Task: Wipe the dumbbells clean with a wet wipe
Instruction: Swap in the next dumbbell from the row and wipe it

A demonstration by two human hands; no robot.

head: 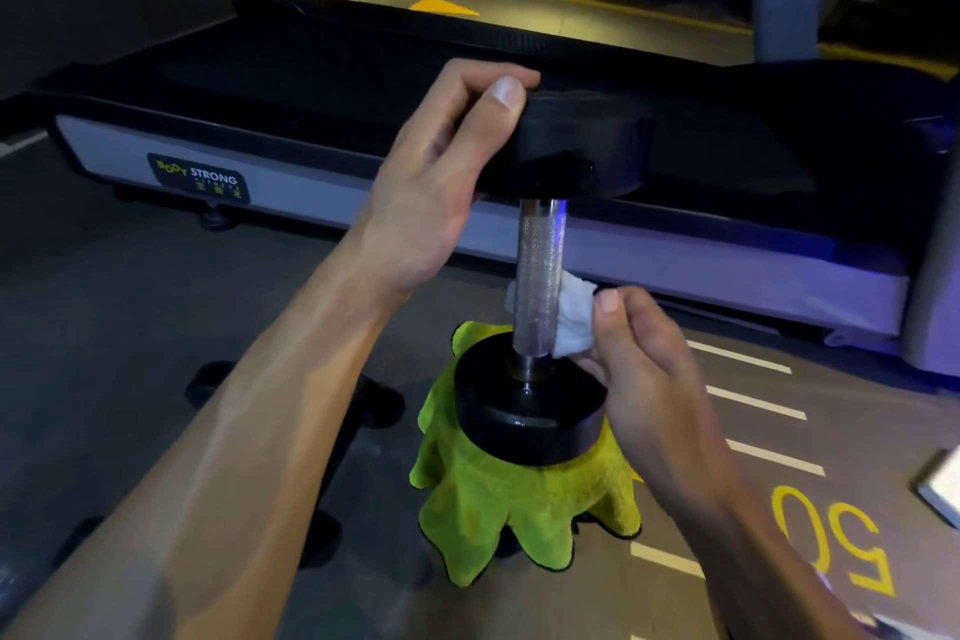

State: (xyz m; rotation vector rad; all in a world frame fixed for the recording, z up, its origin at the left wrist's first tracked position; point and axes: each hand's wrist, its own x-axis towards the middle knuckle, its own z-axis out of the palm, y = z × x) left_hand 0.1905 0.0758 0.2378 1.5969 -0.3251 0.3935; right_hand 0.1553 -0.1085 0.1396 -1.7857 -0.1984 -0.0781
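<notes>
The dumbbell (540, 276), stood upright on a green cloth (519, 509), is steadied at its top head by the curled fingers of the left hand (441, 172) while the wet wipe (574, 314), pinched in the right hand (649, 379), is pressed to the knurled handle, so a stroke along the bar is probably called for next.

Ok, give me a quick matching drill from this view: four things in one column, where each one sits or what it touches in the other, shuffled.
Things:
1. left hand
2. right hand
3. dumbbell
4. green cloth

Places:
A. stands upright on the cloth
B. grips the top weight's rim
C. draped under the bottom weight
D. presses the white wipe against the handle

Pairs: 1-B, 2-D, 3-A, 4-C
</notes>
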